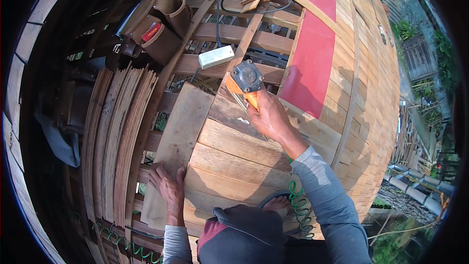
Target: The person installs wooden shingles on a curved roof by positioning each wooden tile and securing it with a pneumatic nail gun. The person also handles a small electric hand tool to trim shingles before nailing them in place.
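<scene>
My right hand (273, 117) is wrapped around the grip of an orange nail gun (247, 78) with a dark, bolted cap. The tool is over the upper end of the wooden shingles (234, 159), beside the lower corner of a red strip (312, 58). My left hand (168, 188) lies on a grey-brown flat board (183, 127), its fingers apart near the board's lower part. This board runs along the left edge of the shingles. The nail gun's nose is hidden beneath its body and my hand.
Bundled wooden strips (115, 142) and a brown tool pouch (163, 29) are at left. A white power strip (216, 57) with a black cable sits on the open roof battens (242, 38). A green coiled hose (299, 198) hangs by my right arm, near a bare foot (277, 203).
</scene>
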Demonstrator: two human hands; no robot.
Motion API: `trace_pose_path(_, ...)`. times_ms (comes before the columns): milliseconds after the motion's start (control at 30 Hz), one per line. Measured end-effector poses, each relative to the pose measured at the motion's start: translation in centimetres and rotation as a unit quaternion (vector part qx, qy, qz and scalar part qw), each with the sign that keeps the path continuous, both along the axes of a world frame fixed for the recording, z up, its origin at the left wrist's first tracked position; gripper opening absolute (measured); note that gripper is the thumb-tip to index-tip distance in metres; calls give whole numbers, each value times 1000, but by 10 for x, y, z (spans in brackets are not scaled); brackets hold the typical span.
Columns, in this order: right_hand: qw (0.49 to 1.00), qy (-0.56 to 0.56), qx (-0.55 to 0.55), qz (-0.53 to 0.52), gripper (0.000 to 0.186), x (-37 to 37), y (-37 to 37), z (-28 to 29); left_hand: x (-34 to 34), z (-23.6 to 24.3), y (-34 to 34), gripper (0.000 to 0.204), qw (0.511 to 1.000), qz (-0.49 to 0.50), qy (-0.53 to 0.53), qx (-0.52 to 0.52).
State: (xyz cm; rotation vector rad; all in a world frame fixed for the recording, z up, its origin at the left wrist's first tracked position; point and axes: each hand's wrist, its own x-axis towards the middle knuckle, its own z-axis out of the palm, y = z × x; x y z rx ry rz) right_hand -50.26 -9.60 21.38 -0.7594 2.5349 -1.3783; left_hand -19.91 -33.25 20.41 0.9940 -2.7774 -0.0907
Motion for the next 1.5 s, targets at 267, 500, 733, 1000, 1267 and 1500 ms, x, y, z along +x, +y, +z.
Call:
trace_pose_path(267, 990, -50, -87, -101, 44, 43, 122, 0, -7, 20, -32, 46, 974, -48, 195, -109)
trace_pose_path(500, 924, -109, -65, -360, 37, 124, 279, -23, -208, 85, 139, 31, 952, -280, 112, 62)
trace_pose_path(733, 804, -194, -83, -557, 39, 173, 360, -50, -392, -72, 246, 25, 804, -585, -86, 66)
trace_pose_path(1000, 769, -232, -119, -584, 42, 207, 382, -48, -434, -141, 288, 19, 775, -629, -42, 50)
trace_pose_path(1267, 795, -227, -85, -556, 35, 210, 378, -69, -410, -153, 292, 20, 799, -601, 27, 7)
trace_pose_path(1500, 842, -240, -134, -465, 38, 131, 339, -83, -397, -164, 282, 31, 824, -563, 48, -53)
